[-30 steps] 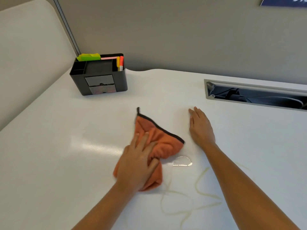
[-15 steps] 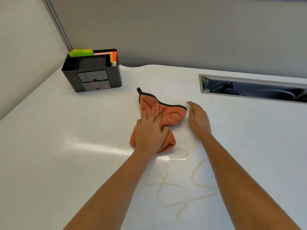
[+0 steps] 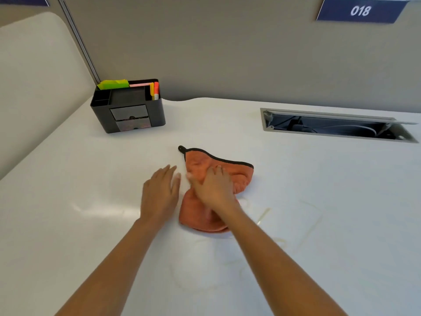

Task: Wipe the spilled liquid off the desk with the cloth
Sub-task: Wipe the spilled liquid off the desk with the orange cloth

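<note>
An orange cloth (image 3: 240,177) with black trim and a small loop lies crumpled in the middle of the white desk (image 3: 330,190). My right hand (image 3: 214,188) rests on top of it, fingers curled into the fabric. Just left of the cloth, my left hand (image 3: 160,193) lies flat on the bare desk with its fingers apart and holds nothing. Thin yellowish streaks of spilled liquid (image 3: 263,215) curl over the desk to the right of the cloth and nearer to me, partly under my right forearm.
A black desk organizer (image 3: 129,112) with sticky notes and markers stands at the back left. An open cable slot (image 3: 330,126) is set into the desk at the back right. A grey partition wall carries a blue sign (image 3: 360,11) reading 018.
My left hand has come off the cloth and moved to the desk beside it. My right hand has moved from the desk onto the cloth.
</note>
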Demonstrator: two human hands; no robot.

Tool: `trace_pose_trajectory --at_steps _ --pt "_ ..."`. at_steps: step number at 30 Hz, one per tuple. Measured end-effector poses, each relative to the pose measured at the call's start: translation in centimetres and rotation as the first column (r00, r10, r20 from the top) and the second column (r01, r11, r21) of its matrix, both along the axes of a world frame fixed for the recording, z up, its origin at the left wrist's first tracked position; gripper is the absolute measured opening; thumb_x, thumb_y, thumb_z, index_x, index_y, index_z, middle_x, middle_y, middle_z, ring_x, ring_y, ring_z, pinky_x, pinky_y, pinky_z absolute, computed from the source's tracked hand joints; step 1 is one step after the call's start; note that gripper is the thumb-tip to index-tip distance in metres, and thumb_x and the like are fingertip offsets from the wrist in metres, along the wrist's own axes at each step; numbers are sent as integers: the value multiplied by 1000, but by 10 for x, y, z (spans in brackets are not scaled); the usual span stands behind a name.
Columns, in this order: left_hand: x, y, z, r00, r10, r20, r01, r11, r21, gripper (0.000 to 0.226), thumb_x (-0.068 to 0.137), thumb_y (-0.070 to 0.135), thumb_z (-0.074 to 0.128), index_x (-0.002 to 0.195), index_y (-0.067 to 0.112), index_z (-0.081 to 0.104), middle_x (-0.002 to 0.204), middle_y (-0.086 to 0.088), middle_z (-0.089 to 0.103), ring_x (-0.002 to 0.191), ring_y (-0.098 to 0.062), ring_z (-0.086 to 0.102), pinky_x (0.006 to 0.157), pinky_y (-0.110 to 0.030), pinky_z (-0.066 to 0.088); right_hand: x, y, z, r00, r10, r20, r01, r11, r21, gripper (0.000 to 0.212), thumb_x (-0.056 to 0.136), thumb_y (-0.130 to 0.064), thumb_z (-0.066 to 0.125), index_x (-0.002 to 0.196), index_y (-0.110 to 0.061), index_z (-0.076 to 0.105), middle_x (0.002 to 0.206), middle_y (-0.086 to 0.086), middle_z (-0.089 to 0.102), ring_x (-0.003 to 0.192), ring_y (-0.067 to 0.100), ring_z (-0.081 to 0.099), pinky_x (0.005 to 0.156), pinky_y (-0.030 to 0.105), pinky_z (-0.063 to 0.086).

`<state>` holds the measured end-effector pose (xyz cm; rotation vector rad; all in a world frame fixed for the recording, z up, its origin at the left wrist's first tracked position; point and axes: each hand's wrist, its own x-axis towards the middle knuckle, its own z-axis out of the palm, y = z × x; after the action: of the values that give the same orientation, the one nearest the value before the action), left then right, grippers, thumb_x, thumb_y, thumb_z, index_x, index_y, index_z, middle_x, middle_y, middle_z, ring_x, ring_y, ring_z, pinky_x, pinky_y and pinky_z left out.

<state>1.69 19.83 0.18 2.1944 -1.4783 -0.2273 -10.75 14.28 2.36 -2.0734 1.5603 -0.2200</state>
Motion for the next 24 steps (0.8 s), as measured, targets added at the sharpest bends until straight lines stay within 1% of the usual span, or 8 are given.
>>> trace_pose_trajectory --at_steps 2,3,9,13,15,17,20,24 --pt "12 8 -9 999 22 37 -22 1000 0 42 99 28 30 137 16 44 148 -5 41 139 -21 32 113 -37 23 16 18 -16 989 13 -144 -28 994 -104 83 90 -60 35 147 -2 17 156 23 13 146 34 8 117 49 -1" --pt "17 11 -12 998 27 51 -26 1000 -11 42 99 26 30 136 15 44 147 -5 42 140 -21 32 113 -36 22 18 25 -23 988 25 -151 -50 985 -166 80 90 -57 35 148 -6 15 157 20 10 146 33 5 116 50 -4" --pt "19 25 -23 993 -29 115 33 999 -26 44 97 22 29 134 8 47 142 -9 48 136 -24 39 113 -36 25 -32 51 -37 977 207 -42 -210 923 -323 63 77 -40 38 139 -28 41 151 -3 38 142 19 28 117 41 8" --pt "20 25 -28 997 -37 60 40 998 -50 40 97 13 36 135 9 46 146 -8 43 139 -21 34 117 -32 22 -83 11 -36 998 -57 -7 50 915 -400 56 76 -32 43 130 -24 53 142 -2 50 134 19 42 113 42 21" --pt "19 24 -28 999 -38 27 40 997 -68 40 97 13 34 135 10 46 147 -6 42 140 -19 32 118 -30 20 -87 -16 -28 978 -210 -20 190 919 -345 54 82 -31 44 135 -22 47 147 0 44 139 21 34 115 45 18" --pt "21 24 -29 999 -41 -16 40 996 -77 41 97 15 32 136 11 44 148 -4 40 141 -17 29 118 -29 18 -67 -27 -26 969 -241 -48 216 929 -301 58 84 -34 43 141 -21 40 152 1 36 143 23 25 117 48 11" --pt "24 24 -30 997 -38 -67 31 994 -104 41 97 13 33 136 11 46 147 -4 42 140 -17 31 118 -29 19 -31 -2 -31 997 -35 -71 10 946 -324 62 82 -34 44 142 -21 37 153 0 34 143 20 25 118 44 8" --pt "29 24 -29 980 -21 -200 -6 991 -133 40 96 11 35 134 9 48 145 -5 45 137 -18 36 116 -27 22 -39 68 -39 958 282 -42 -278 894 -351 63 77 -38 38 140 -30 41 148 -9 41 141 13 31 118 33 8"
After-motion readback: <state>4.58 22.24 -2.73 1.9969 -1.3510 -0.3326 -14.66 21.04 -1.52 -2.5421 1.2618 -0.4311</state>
